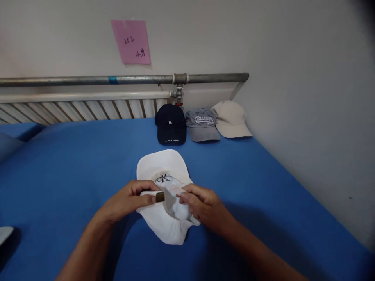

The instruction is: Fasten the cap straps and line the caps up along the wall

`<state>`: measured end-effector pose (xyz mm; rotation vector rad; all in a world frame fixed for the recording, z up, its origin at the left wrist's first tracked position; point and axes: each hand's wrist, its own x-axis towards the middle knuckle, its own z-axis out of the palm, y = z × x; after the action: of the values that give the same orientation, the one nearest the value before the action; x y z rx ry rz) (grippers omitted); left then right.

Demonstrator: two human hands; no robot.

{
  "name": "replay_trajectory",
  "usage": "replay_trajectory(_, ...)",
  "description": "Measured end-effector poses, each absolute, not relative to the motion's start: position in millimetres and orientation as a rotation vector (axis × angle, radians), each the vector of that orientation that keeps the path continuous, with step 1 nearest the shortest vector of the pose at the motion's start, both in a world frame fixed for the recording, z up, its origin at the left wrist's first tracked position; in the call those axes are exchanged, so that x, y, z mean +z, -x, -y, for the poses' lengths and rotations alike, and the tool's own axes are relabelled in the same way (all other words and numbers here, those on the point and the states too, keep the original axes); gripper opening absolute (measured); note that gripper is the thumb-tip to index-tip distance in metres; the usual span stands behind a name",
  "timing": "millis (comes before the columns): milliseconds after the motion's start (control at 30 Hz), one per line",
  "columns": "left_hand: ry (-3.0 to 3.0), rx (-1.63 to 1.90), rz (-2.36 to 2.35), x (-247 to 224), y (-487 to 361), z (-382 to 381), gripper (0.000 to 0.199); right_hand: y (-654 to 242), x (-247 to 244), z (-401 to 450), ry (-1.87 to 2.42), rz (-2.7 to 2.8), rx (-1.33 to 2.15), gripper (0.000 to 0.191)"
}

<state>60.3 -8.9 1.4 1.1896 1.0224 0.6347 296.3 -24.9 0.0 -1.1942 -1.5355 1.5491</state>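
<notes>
A white cap [164, 163] lies upside down on the blue surface, its brim pointing away from me and its inside showing dark letters. My left hand [133, 198] pinches the white strap at the cap's left side, where a brass-coloured buckle [160, 197] shows by the thumb tip. On the other side, my right hand [202, 203] is closed on the pale end of a strap, over the cap's opening. The two strap parts are apart, with a small gap between them.
Along the far edge stand a black cap [171, 125], a grey cap [202, 125] and a beige cap [233, 119]. Behind them run a radiator [117, 109] and a metal pipe [140, 80]. A white object [5, 233] is partly visible at the left edge.
</notes>
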Motion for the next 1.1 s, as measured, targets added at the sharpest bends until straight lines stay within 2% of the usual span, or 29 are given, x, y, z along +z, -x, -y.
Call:
replay_trajectory(167, -1.155, 0.632, -1.009, 2.2, -61.2, 8.5, 0.024, -294.2, -9.1, 25.0, 1.17, 1.588, 1.654, 0.03)
replay_trajectory(433, -1.145, 0.655, -0.94, -4.6, -57.4, 8.5, 0.023, -290.9, -16.2, 21.6, 1.083, 1.242, 2.011, 0.016)
replay_trajectory(700, -1.154, 0.644, -0.889, -3.2, -60.8, 8.7, 0.018, -291.0, -13.8, 21.5, 1.013, 1.257, 2.093, 0.011)
replay_trajectory(1100, -1.144, 0.577, -0.842, -9.6, -62.5, 8.6, 0.022, -293.8, -12.8, 19.8, 0.95, 1.229, 2.22, 0.011)
